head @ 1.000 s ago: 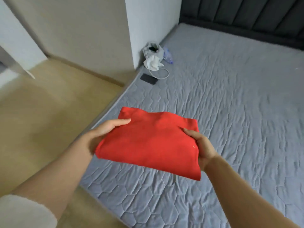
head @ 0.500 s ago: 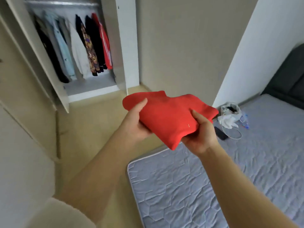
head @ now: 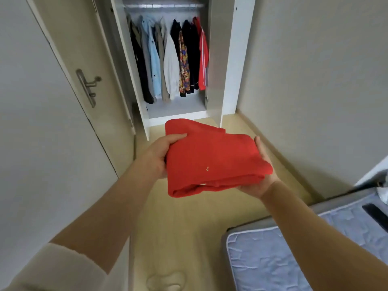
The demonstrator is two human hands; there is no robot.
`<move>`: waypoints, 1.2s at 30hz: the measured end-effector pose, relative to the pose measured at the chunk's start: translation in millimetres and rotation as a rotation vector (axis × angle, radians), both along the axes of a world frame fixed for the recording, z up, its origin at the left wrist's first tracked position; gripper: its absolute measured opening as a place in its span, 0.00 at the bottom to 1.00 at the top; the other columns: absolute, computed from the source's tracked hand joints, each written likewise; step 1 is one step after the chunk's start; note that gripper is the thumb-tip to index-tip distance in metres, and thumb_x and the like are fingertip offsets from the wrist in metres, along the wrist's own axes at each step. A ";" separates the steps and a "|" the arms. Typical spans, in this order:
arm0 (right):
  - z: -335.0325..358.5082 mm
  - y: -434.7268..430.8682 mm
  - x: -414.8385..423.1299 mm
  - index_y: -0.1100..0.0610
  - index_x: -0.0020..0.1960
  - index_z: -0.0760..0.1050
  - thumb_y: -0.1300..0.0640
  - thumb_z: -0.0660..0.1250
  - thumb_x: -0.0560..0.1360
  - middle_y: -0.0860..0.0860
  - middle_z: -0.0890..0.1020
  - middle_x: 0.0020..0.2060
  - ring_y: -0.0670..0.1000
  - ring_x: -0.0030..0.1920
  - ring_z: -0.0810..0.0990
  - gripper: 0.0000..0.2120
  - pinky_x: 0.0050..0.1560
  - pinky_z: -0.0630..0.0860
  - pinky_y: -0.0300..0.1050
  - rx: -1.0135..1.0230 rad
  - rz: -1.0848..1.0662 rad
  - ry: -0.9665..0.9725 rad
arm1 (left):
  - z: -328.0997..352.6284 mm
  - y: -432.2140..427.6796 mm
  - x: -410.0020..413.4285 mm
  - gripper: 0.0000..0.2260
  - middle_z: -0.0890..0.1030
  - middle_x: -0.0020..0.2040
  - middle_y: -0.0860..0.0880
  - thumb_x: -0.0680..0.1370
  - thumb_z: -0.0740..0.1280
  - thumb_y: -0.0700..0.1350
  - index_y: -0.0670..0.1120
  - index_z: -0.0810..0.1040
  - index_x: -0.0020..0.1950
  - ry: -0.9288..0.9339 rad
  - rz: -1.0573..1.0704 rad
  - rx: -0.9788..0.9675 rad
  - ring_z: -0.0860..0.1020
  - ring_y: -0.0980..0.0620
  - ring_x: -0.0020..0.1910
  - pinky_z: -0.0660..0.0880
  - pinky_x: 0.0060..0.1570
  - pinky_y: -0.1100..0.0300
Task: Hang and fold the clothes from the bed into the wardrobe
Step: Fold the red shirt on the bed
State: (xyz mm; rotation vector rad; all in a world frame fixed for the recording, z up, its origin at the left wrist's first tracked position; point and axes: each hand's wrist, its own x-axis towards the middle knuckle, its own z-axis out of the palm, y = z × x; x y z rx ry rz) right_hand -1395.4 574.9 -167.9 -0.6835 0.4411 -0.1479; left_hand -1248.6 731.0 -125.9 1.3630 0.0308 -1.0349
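A folded red garment [head: 212,156] is held in the air in front of me, over the wooden floor. My left hand [head: 159,154] grips its left edge, thumb on top. My right hand [head: 259,179] cups its right edge from below, fingers curled up along the side. Straight ahead stands the open wardrobe [head: 228,59], with several garments hanging [head: 170,59] from its rail and a bare white floor [head: 176,107] under them. The corner of the bed [head: 262,255] with its grey quilted mattress lies at the lower right.
An open wardrobe door [head: 88,85] with a metal handle [head: 87,87] stands at the left. A beige wall [head: 315,80] runs along the right. Wooden floor [head: 184,227] leads from me to the wardrobe. A dark phone [head: 375,213] lies on the mattress.
I have turned left from the bed to face the wardrobe, which is now straight ahead and closer. Both hands still hold the red garment, carried off the mattress and over the floor.
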 end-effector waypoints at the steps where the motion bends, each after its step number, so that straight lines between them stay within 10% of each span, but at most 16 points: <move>1: 2.8 0.5 15.3 0.55 0.47 0.82 0.33 0.62 0.65 0.53 0.83 0.44 0.56 0.48 0.81 0.27 0.51 0.79 0.53 -0.009 0.017 0.043 | -2.0 0.9 12.8 0.11 0.84 0.33 0.46 0.71 0.71 0.47 0.44 0.79 0.50 -0.007 -0.004 0.014 0.82 0.48 0.28 0.77 0.26 0.57; 7: 24.7 -29.2 93.6 0.55 0.35 0.84 0.45 0.69 0.59 0.52 0.84 0.33 0.53 0.31 0.83 0.14 0.34 0.80 0.45 -0.207 0.139 0.120 | -8.2 -20.3 84.7 0.32 0.77 0.61 0.42 0.71 0.72 0.45 0.51 0.62 0.72 -0.225 0.145 0.036 0.80 0.44 0.45 0.77 0.32 0.54; 13: 37.0 -85.2 180.0 0.58 0.45 0.82 0.57 0.68 0.63 0.57 0.84 0.38 0.57 0.36 0.83 0.12 0.44 0.81 0.54 -0.368 0.289 0.231 | 8.0 -66.8 159.0 0.41 0.71 0.65 0.46 0.72 0.72 0.44 0.56 0.49 0.76 -0.365 0.228 -0.014 0.78 0.47 0.44 0.76 0.26 0.58; 17: 55.6 -139.8 248.4 0.57 0.50 0.77 0.61 0.65 0.72 0.57 0.85 0.36 0.56 0.34 0.84 0.07 0.38 0.81 0.55 -0.400 0.206 0.191 | 37.3 -121.6 224.6 0.33 0.76 0.62 0.45 0.72 0.71 0.45 0.50 0.59 0.74 -0.387 0.204 -0.054 0.80 0.46 0.46 0.77 0.35 0.55; 21: 78.7 -205.9 315.3 0.56 0.59 0.74 0.58 0.66 0.71 0.59 0.82 0.50 0.60 0.50 0.81 0.16 0.55 0.76 0.60 -0.388 0.183 0.170 | 72.4 -182.8 283.2 0.32 0.78 0.51 0.47 0.71 0.72 0.47 0.54 0.61 0.72 -0.417 0.122 -0.042 0.80 0.48 0.42 0.77 0.27 0.59; 25: 101.0 -258.0 370.7 0.52 0.51 0.76 0.55 0.65 0.72 0.56 0.84 0.35 0.57 0.32 0.83 0.08 0.31 0.80 0.52 -0.388 0.181 0.105 | 91.1 -232.6 338.3 0.38 0.74 0.46 0.51 0.72 0.71 0.47 0.55 0.52 0.76 -0.452 0.126 -0.032 0.78 0.49 0.41 0.75 0.22 0.63; 31: 109.3 -314.5 444.5 0.53 0.54 0.75 0.55 0.64 0.73 0.57 0.83 0.39 0.58 0.36 0.82 0.10 0.32 0.80 0.51 -0.378 0.188 0.043 | 100.1 -290.2 415.4 0.36 0.73 0.47 0.51 0.73 0.70 0.45 0.54 0.54 0.76 -0.453 0.115 -0.065 0.78 0.49 0.42 0.75 0.29 0.60; 36: 118.4 -363.4 521.7 0.53 0.53 0.75 0.56 0.64 0.72 0.56 0.83 0.39 0.58 0.36 0.82 0.10 0.34 0.80 0.51 -0.422 0.174 0.006 | 103.6 -340.2 493.4 0.14 0.78 0.43 0.49 0.74 0.69 0.43 0.52 0.70 0.57 -0.444 0.115 -0.143 0.81 0.52 0.34 0.76 0.24 0.63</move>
